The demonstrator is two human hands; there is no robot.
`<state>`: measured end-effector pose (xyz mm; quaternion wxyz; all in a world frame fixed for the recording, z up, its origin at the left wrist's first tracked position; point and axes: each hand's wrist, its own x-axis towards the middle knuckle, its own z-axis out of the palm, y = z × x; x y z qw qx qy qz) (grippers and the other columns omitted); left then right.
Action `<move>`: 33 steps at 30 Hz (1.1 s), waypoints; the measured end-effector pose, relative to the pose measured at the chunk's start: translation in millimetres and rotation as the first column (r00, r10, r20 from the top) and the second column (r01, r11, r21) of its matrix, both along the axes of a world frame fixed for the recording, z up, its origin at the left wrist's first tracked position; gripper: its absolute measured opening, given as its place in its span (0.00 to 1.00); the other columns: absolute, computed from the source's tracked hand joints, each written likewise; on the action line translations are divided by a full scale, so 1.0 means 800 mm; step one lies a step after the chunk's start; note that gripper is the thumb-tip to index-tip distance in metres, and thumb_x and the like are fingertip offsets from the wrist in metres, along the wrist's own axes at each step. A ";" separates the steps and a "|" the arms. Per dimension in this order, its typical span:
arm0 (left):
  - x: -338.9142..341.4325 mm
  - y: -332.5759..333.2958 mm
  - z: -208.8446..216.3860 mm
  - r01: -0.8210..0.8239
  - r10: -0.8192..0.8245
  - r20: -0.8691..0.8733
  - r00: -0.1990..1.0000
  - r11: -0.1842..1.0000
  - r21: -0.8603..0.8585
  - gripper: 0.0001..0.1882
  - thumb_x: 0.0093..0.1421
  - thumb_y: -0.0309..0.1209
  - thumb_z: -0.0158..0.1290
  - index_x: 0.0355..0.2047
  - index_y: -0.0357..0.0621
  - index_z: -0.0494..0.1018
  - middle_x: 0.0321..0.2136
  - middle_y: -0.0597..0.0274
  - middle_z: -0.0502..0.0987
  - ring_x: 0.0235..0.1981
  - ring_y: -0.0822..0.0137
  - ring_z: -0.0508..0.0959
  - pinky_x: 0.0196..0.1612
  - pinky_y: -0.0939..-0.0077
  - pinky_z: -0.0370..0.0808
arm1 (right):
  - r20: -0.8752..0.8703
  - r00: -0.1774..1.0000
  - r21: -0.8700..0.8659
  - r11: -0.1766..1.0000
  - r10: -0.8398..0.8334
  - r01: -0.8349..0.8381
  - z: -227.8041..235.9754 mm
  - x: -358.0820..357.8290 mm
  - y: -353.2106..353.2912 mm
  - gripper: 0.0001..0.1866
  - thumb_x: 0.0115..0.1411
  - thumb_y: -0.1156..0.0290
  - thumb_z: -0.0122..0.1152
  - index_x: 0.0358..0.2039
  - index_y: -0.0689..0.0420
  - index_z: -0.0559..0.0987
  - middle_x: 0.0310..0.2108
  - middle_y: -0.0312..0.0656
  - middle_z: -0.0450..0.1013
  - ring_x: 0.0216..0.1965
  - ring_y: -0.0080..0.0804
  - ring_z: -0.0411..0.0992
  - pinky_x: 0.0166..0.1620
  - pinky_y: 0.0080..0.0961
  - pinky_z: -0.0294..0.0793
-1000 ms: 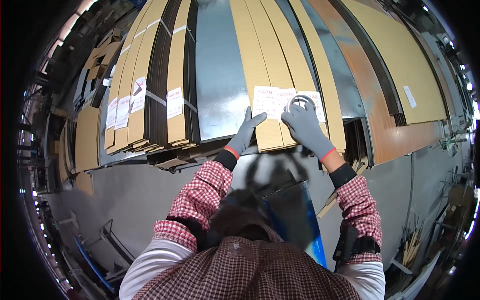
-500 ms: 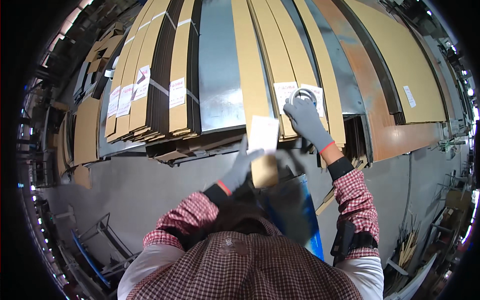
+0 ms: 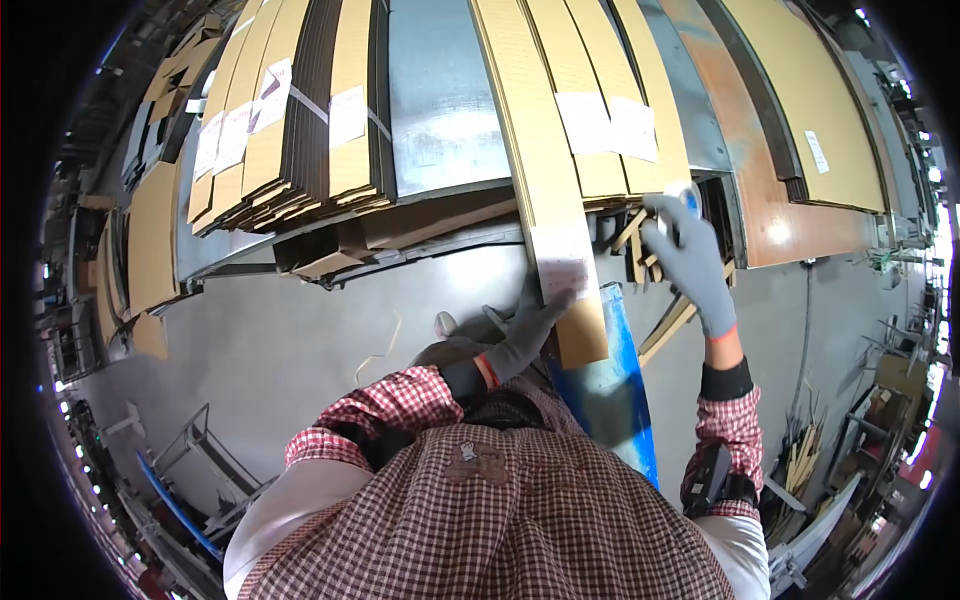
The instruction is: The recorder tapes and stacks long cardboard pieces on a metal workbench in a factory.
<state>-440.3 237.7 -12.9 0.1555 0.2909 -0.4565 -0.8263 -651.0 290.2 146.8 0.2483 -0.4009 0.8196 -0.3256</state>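
A long cardboard strip (image 3: 545, 160) reaches off the bench toward me, with a white paper label (image 3: 563, 258) on its near part. My left hand (image 3: 535, 325), in a grey glove, grips the strip's left edge beside the label. Its thumb lies on top, while the other fingers are mostly hidden. To the right of the strip, my gloved right hand (image 3: 688, 258) is closed around a roll of tape (image 3: 690, 196), held apart from the cardboard. Two labelled cardboard strips (image 3: 605, 170) lie just beyond.
Strapped stacks of cardboard strips (image 3: 285, 130) stand at the left of the metal bench (image 3: 445, 110). Wide cardboard sheets (image 3: 815, 120) lie at the right. A blue-edged board (image 3: 615, 400) is below the strip. Wooden pieces (image 3: 668, 330) lie near my right hand.
The cardboard strip's near end has shifted right and toward me, with my left hand on it. My right hand has carried the tape roll right, away from the labels on the bench.
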 end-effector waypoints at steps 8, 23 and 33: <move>0.076 -0.063 0.179 0.329 -0.216 0.268 0.939 0.790 -0.517 0.46 0.53 0.35 0.64 0.66 0.34 0.51 0.46 0.53 0.75 0.42 0.65 0.79 0.47 0.71 0.76 | 0.174 0.763 -0.153 0.783 0.622 -0.603 0.040 0.077 0.036 0.21 0.50 0.73 0.61 0.48 0.57 0.76 0.37 0.49 0.77 0.33 0.45 0.75 0.37 0.34 0.73; 0.060 -0.161 -0.047 0.471 -0.382 0.430 0.818 0.873 -0.122 0.23 0.57 0.25 0.53 0.54 0.35 0.70 0.42 0.55 0.78 0.41 0.76 0.76 0.41 0.73 0.76 | 0.190 0.873 0.427 0.763 0.449 -0.485 -0.153 -0.100 0.025 0.15 0.48 0.75 0.66 0.39 0.60 0.83 0.28 0.48 0.79 0.28 0.29 0.77 0.36 0.23 0.76; -0.028 -0.133 -0.207 0.488 -0.718 -0.028 0.696 0.501 -0.715 0.05 0.60 0.31 0.51 0.28 0.44 0.73 0.22 0.61 0.73 0.23 0.64 0.73 0.28 0.65 0.72 | 0.264 0.936 -0.039 0.967 -0.234 0.253 -0.253 0.020 0.007 0.20 0.58 0.75 0.59 0.52 0.66 0.73 0.39 0.38 0.76 0.38 0.21 0.73 0.42 0.22 0.73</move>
